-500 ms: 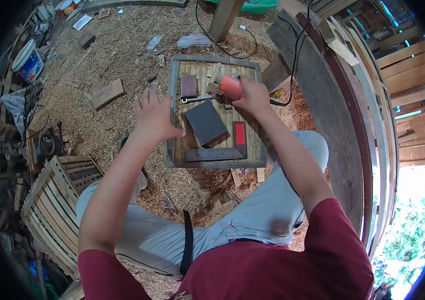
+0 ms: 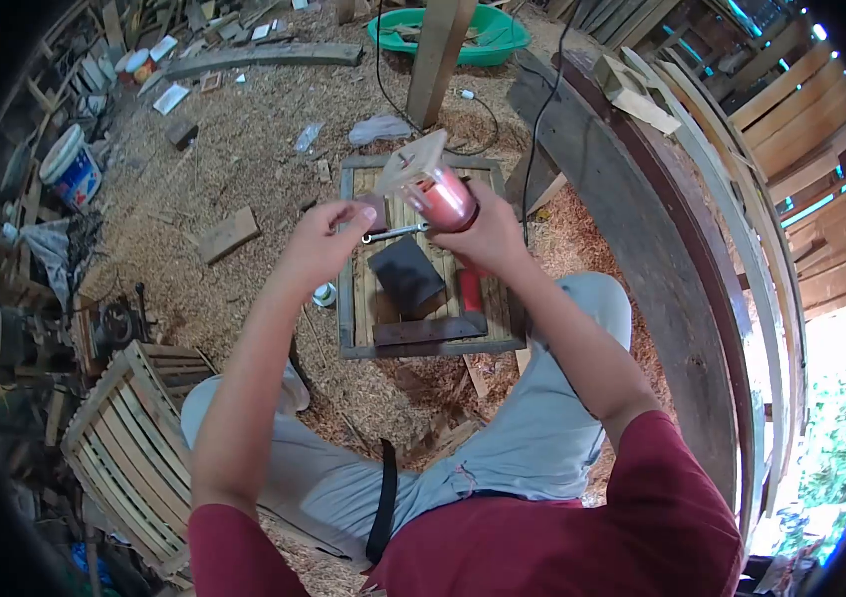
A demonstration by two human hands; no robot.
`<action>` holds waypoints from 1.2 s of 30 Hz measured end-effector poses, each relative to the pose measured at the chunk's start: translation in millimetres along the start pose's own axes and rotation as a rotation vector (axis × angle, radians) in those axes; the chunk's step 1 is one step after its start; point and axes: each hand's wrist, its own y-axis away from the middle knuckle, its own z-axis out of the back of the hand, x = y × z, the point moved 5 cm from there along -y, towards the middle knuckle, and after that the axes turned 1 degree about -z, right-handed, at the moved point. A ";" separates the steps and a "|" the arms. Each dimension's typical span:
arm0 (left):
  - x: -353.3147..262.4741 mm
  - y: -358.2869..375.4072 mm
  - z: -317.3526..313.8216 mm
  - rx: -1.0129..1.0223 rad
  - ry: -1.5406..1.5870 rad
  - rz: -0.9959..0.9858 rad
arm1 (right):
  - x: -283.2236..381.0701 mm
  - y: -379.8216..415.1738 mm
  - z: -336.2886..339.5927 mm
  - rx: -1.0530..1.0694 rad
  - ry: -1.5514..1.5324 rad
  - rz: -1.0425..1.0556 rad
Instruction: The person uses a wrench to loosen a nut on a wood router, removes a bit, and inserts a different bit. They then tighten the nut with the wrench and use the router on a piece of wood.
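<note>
My right hand (image 2: 488, 231) grips a red trim router (image 2: 446, 202), tilted so that its clear base plate (image 2: 415, 162) faces up and away to the left. My left hand (image 2: 328, 239) is half curled in the air to the left of the router, thumb and fingers slightly apart, with nothing visible in it. Below the hands is a low slatted wooden table (image 2: 346, 318). On it lie a wrench (image 2: 398, 233), a dark square block (image 2: 406, 271) and a try square (image 2: 430, 329) with a red inset in its stock. A brownish block (image 2: 375, 209) is partly hidden by my left hand.
A long plank bench (image 2: 632, 219) runs along the right, with a black cord (image 2: 539, 109) hanging near it. A wooden post (image 2: 438, 65) stands before a green basin (image 2: 498, 40). Wood shavings cover the floor. A slatted wooden piece (image 2: 134, 428) is at left.
My right hand has lifted the trim router and tipped its base upward. My left hand has moved in toward it, its spread fingers now curling. The view has tilted up a little.
</note>
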 end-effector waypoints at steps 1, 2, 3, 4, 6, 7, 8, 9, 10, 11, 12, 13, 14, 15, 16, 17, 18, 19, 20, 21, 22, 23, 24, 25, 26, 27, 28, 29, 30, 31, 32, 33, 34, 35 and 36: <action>-3.1 4.1 -4.8 -0.020 -0.008 -0.033 | 3.5 1.1 -2.4 -0.006 -0.022 0.020; -5.7 9.1 -8.4 -0.040 -0.015 -0.065 | 7.6 2.3 -5.0 -0.011 -0.044 0.041; -20.5 20.2 -16.6 -0.004 0.012 0.024 | 18.4 3.9 -4.7 0.047 -0.097 -0.018; -18.3 24.0 -28.2 -0.063 0.123 -0.006 | 25.0 5.0 -6.4 0.038 -0.083 0.026; -0.2 25.8 -52.7 -0.184 0.353 -0.066 | 34.3 6.4 -12.6 0.028 -0.051 0.116; -0.5 27.6 -60.7 -0.231 0.488 -0.020 | 34.9 6.3 -18.8 0.073 -0.039 0.134; -3.2 26.8 -61.9 -0.290 0.497 -0.071 | 36.3 6.5 -23.9 0.062 -0.018 0.164; -3.1 26.0 -62.8 -0.348 0.507 -0.122 | 41.9 7.0 -27.8 0.052 0.004 0.191; -2.2 25.9 -62.0 -0.404 0.516 -0.170 | 46.2 7.4 -30.2 0.041 0.026 0.216; -1.2 23.7 -57.7 -0.430 0.494 -0.206 | 46.0 6.7 -32.3 0.099 0.028 0.194; 0.6 20.3 -51.1 -0.422 0.514 -0.196 | 51.6 5.0 -28.2 0.068 -0.013 0.288; 2.2 15.2 -41.1 -0.414 0.535 -0.186 | 56.1 1.0 -24.0 0.036 -0.052 0.381; 3.9 9.1 -31.7 -0.407 0.558 -0.176 | 60.6 -1.9 -19.8 0.005 -0.090 0.476; 7.3 2.0 -24.2 -0.414 0.582 -0.149 | 67.3 -4.2 -12.5 0.035 -0.104 0.489; 1.8 -1.9 -17.7 -0.434 0.661 -0.141 | 76.7 -5.8 -1.0 0.066 -0.119 0.501; -3.1 -4.9 -10.3 -0.454 0.739 -0.132 | 80.3 -7.9 4.2 0.097 -0.134 0.512; -5.9 -9.7 -4.3 -0.474 0.817 -0.122 | 76.4 -12.0 5.8 0.032 -0.155 0.522; -0.8 -16.4 1.6 -0.549 0.893 -0.078 | 71.5 -16.1 6.3 -0.033 -0.176 0.530; 2.1 -21.9 8.9 -0.533 0.959 -0.080 | 67.3 -18.6 8.0 -0.097 -0.194 0.537; 6.7 -26.3 19.6 -0.518 1.026 -0.083 | 78.8 -18.6 21.5 -0.156 -0.195 0.599; 4.7 -29.8 27.7 -0.505 1.094 -0.090 | 81.2 -18.8 29.3 -0.171 -0.196 0.590; 8.9 -31.2 35.6 -0.582 1.129 0.009 | 81.8 -17.3 36.2 -0.185 -0.197 0.582; 7.1 -31.5 43.4 -0.593 1.135 0.016 | 81.6 -17.4 38.4 -0.197 -0.198 0.575; 6.9 -30.9 51.1 -0.605 1.143 0.025 | 79.1 -19.8 37.6 -0.228 -0.248 0.545; 9.1 -32.0 57.4 -0.615 1.150 0.036 | 75.3 -22.2 31.3 -0.100 -0.280 0.495; 12.8 -36.9 66.1 -0.691 1.162 0.068 | 70.1 -22.2 27.1 0.023 -0.310 0.438; 14.3 -39.9 71.4 -0.698 1.176 0.060 | 63.9 -22.4 23.4 0.141 -0.336 0.381; 15.1 -43.0 78.0 -0.706 1.189 0.047 | 58.1 -25.0 12.4 0.316 -0.286 0.469; 11.0 -43.1 82.1 -0.717 1.202 0.035 | 51.0 -26.3 1.6 0.490 -0.192 0.408; 7.2 -42.8 84.2 -0.685 1.179 0.043 | 44.4 -25.6 -8.7 0.663 -0.099 0.344; 4.5 -41.1 86.8 -0.693 1.209 0.036 | 34.9 -22.9 -19.9 0.834 -0.005 0.277; -0.4 -38.9 87.6 -0.700 1.237 0.031 | 16.3 -24.0 -32.3 0.811 0.096 0.283; -2.2 -38.6 87.8 -0.704 1.267 0.026 | 3.4 -28.7 -43.7 0.710 0.178 0.288; -0.7 -39.5 89.3 -0.718 1.272 0.014 | -6.2 -33.8 -55.7 0.609 0.261 0.292; 1.9 -40.3 90.9 -0.729 1.278 0.004 | -15.1 -37.7 -66.0 0.507 0.344 0.293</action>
